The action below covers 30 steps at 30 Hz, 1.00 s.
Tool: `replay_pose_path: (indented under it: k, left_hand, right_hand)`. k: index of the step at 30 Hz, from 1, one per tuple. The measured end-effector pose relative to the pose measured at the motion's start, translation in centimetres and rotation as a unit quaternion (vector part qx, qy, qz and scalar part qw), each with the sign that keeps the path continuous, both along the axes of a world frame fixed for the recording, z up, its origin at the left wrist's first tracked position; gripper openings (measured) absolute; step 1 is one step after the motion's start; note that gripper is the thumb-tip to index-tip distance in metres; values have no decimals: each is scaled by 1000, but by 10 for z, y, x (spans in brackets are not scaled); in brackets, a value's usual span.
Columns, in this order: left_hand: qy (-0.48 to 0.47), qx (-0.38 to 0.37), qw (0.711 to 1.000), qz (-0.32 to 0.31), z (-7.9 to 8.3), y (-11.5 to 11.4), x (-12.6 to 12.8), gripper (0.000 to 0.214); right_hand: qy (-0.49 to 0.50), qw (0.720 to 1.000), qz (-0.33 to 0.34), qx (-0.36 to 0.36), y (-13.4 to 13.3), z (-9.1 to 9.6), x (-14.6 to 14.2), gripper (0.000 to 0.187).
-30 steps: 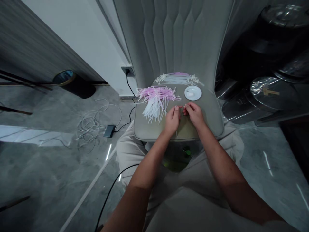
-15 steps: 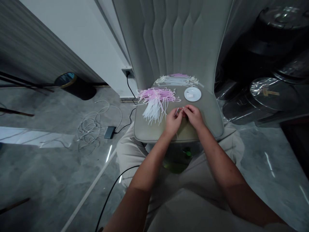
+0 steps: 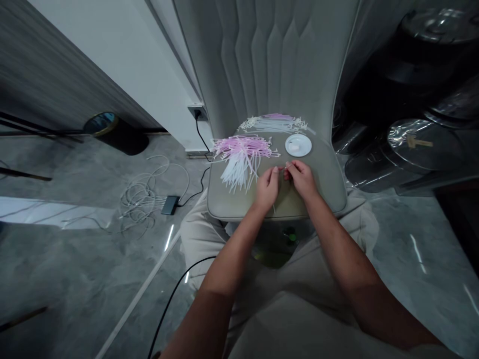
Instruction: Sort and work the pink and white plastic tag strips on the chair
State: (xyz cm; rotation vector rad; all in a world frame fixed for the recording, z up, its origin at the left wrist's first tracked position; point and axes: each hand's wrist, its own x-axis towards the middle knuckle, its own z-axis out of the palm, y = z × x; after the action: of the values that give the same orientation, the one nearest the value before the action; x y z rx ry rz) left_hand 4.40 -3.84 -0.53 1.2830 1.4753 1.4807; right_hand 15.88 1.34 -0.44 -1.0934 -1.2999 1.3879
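Observation:
My left hand [image 3: 267, 189] is closed in a pinch above the chair seat [image 3: 299, 207], thumb against fingers. What it holds is too small to make out. Close beside it, my right hand [image 3: 300, 177] pinches at a tiny pale bit, with a narrow gap between the two sets of fingertips. Left of my hands lies a fanned pile of thin sticks, pink ones [image 3: 245, 145] across white ones [image 3: 237, 172]. A white dish [image 3: 305, 150] holding a small white lump sits just beyond my right hand. The end of a thin pale strip [image 3: 274, 209] shows below my left hand.
Another row of thin sticks with knobbed ends [image 3: 277, 123] lies against the padded backrest [image 3: 269, 60]. On the floor at left are a black box [image 3: 170, 205] with coiled white cables [image 3: 138, 199] and a dark bin [image 3: 119, 134]. Film-wrapped dark cylinders [image 3: 389, 159] stand at right.
My fingertips have moved slightly apart; before, they met around something small. The left thumb is now straighter and upright. The piles and dish have stayed put.

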Motion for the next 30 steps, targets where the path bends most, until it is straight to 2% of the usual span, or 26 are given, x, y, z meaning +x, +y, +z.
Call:
replay_pose_path:
  k: [3, 10, 21, 30]
  left_hand:
    - [24, -15, 999, -16, -2, -1, -2, 39]
    - [79, -17, 995, -64, -1, -3, -4, 26]
    - [81, -20, 995, -49, 3, -3, -2, 27]
    - [79, -17, 995, -58, 0, -1, -3, 27]
  right_hand:
    - [0, 1000, -1, 1, 0, -1, 0, 29]
    - [-3, 999, 35, 11, -2, 3, 0, 31]
    - [16, 997, 68, -22, -1, -1, 4, 36]
    - [9, 997, 82, -10, -2, 6, 4, 34]
